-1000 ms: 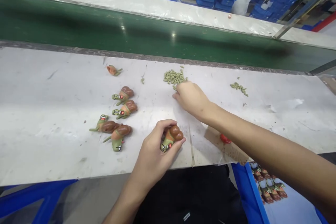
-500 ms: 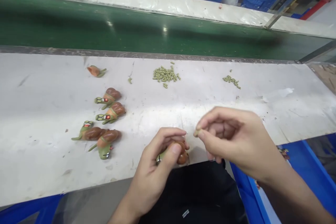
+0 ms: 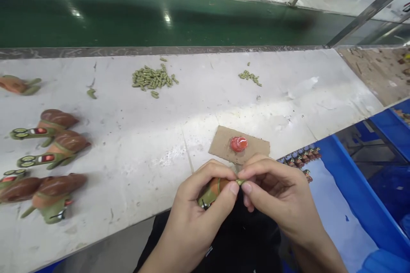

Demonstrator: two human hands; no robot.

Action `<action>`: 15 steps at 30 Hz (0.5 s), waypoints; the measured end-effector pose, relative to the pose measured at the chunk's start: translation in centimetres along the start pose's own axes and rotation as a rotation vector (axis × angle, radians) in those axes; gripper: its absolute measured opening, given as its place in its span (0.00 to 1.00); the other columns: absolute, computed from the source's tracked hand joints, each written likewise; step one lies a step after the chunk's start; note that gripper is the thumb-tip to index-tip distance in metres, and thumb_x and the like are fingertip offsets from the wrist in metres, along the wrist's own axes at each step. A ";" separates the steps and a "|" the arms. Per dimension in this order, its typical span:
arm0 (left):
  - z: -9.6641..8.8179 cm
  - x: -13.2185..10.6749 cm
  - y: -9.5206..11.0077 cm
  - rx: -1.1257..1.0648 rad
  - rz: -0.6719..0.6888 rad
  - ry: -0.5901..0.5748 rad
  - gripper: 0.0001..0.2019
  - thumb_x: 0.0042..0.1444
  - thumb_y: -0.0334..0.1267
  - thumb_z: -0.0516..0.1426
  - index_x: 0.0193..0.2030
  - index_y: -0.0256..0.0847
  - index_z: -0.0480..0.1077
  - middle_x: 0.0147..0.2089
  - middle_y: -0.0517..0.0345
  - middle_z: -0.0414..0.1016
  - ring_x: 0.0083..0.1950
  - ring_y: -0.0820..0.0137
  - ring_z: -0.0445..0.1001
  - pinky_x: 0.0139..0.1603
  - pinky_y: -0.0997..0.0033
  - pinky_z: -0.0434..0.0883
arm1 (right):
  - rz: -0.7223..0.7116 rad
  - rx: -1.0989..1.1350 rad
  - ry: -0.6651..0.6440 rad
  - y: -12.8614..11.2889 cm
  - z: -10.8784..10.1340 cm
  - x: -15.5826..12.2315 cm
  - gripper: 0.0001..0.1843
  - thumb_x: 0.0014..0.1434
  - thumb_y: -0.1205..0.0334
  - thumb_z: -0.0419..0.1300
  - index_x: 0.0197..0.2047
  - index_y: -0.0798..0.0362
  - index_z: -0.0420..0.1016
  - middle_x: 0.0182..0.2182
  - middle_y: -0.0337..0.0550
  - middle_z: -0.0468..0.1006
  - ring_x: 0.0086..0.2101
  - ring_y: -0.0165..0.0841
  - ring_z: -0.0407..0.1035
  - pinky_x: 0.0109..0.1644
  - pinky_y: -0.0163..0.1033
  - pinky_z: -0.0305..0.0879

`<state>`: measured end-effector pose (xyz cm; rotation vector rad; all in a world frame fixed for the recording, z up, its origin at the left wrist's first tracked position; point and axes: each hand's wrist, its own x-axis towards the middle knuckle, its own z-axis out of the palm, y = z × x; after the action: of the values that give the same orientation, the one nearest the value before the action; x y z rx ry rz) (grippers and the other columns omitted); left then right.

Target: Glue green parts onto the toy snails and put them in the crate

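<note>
The left hand point(image 3: 205, 211) closes over the toy snail point(image 3: 211, 192), leaving only a strip of its orange and green body in sight. The small green piece point(image 3: 240, 182) pinched in the right hand point(image 3: 277, 196) is too small to make out clearly. Two more snails are cut off by the left edge of the view: the orange one point(image 3: 14, 84) and the brown one point(image 3: 16, 190). The row of tiny figures point(image 3: 299, 158) beyond the surface's edge is too small to tell apart, and the red blob point(image 3: 238, 144) could be anything.

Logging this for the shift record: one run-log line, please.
left hand: holds snail toy | right hand: pinches green peg at toy | nearby: red blob on cardboard scrap
</note>
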<state>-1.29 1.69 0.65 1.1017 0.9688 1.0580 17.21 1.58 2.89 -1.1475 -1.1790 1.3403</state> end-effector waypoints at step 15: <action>0.5 -1.0 -1.7 0.237 -0.012 0.185 0.07 0.75 0.40 0.64 0.55 0.56 0.83 0.41 0.65 0.88 0.37 0.68 0.87 0.39 0.73 0.85 | -0.101 -0.423 0.239 0.8 -3.0 1.5 0.07 0.72 0.66 0.74 0.46 0.44 0.94 0.39 0.40 0.90 0.30 0.31 0.79 0.31 0.38 0.77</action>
<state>-0.71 0.43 -0.80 1.2030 1.2724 1.0680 20.00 3.25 1.80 -1.4785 -1.3576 0.8685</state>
